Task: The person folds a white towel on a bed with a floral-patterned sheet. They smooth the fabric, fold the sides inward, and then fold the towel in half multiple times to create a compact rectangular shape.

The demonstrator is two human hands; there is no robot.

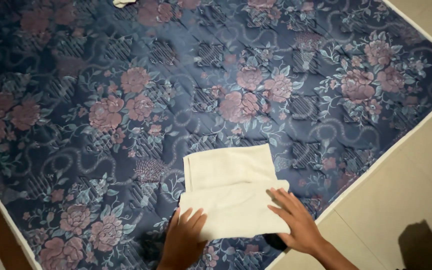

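The left hand [183, 239] and right hand [296, 222] press flat, fingers [281, 200] spread wide and gripping nothing, on a folded cream cloth [231, 192]. Beneath the fingers it lies on a navy quilted mattress with pink flowers [126, 100]; right of them is pale tiled floor [406, 175], and far beyond them another pale cloth scrap [123, 3].

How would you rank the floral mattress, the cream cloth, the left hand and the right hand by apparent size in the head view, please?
1. Floral mattress, largest by far.
2. Cream cloth.
3. Right hand and left hand: they look about alike, and the left is partly cut off by the frame edge, so I would not rank them.
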